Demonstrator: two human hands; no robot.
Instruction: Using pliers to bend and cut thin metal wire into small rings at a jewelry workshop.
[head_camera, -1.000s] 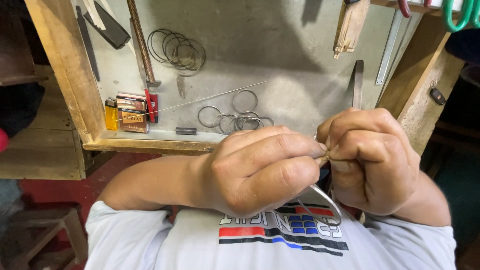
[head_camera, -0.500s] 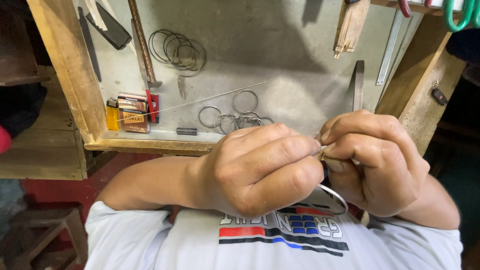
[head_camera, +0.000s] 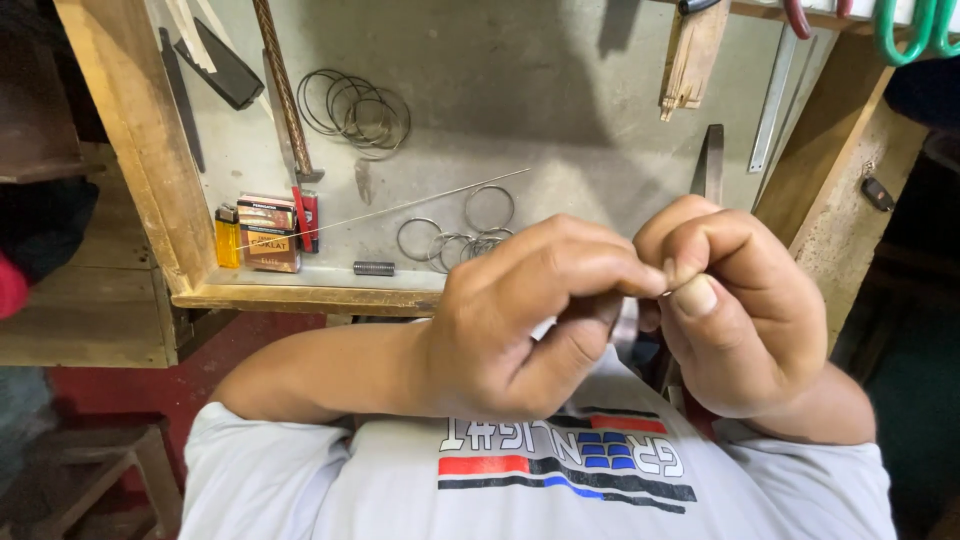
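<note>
Two hands are pinching together at chest height, over a grey shirt. Left hand and right hand are both curling tight, fingertips meeting on a small metal piece, mostly hidden. Wire rings are lying on the workbench tray just beyond.

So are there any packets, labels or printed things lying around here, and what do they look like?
Small box: lower left of the grey bench tray, flat rectangle, red top with a brown face.
Lighter: just left of the box, upright, yellow.
Shirt print: on the person's grey shirt, below the hands, red, black and blue stripes.
</note>
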